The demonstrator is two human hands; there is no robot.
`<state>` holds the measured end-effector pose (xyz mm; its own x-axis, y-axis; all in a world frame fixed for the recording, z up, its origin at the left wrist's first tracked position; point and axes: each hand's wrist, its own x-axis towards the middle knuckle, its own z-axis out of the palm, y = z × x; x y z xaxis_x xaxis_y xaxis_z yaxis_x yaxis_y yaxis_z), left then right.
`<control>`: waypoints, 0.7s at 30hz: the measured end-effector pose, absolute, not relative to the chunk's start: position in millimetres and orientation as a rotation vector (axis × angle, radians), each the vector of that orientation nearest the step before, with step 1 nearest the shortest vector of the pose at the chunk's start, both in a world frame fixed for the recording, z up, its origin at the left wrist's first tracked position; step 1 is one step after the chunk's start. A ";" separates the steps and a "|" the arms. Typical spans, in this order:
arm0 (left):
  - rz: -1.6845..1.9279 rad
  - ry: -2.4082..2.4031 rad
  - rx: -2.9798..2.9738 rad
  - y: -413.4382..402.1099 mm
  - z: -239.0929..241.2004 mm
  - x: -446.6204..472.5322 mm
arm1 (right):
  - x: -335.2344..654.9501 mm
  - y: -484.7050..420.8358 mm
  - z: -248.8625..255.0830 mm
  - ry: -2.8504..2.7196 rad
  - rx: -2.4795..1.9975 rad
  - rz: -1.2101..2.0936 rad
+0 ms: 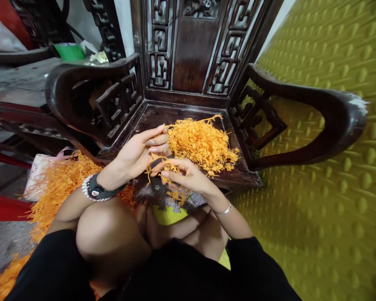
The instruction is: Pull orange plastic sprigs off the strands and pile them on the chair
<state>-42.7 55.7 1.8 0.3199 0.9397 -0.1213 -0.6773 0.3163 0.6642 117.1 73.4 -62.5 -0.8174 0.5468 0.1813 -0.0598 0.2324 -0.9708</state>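
A heap of thin, branching orange strands (pixel 203 144) lies on the seat of a dark carved wooden chair (pixel 150 117). At the heap's near left edge is my left hand (pixel 144 150), its fingers curled and thumb and forefinger pinched on an orange strand. Just below and to the right, my right hand (pixel 184 175) closes its fingers on a loose orange sprig (pixel 156 159), which dangles between both hands over my lap. More orange bits (pixel 178 195) hang under the right fingers. What the strands are made of I cannot tell.
A large pile of orange strands (pixel 65 179) rises at my left beside a white patterned bag (pixel 37 171). A dark wooden table (pixel 19 83) with a green container (pixel 69 51) stands back left. Textured yellow-green sheeting (pixel 326 200) covers the right side.
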 end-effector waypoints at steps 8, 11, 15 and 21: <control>1.072 0.783 0.762 45.0 1.5 -66.6 | 138.4 53.2 -64.8 -2.169 -0.628 1.626; 1.058 0.814 0.677 43.6 -0.9 -67.0 | 148.2 41.9 -73.1 -2.144 -0.703 1.723; 1.015 0.861 0.585 38.8 -3.1 -66.6 | 157.2 20.3 -77.2 -2.146 -0.793 1.640; 1.029 0.829 0.789 17.0 -5.8 -63.2 | 171.5 -14.7 -84.7 -2.072 -0.821 1.722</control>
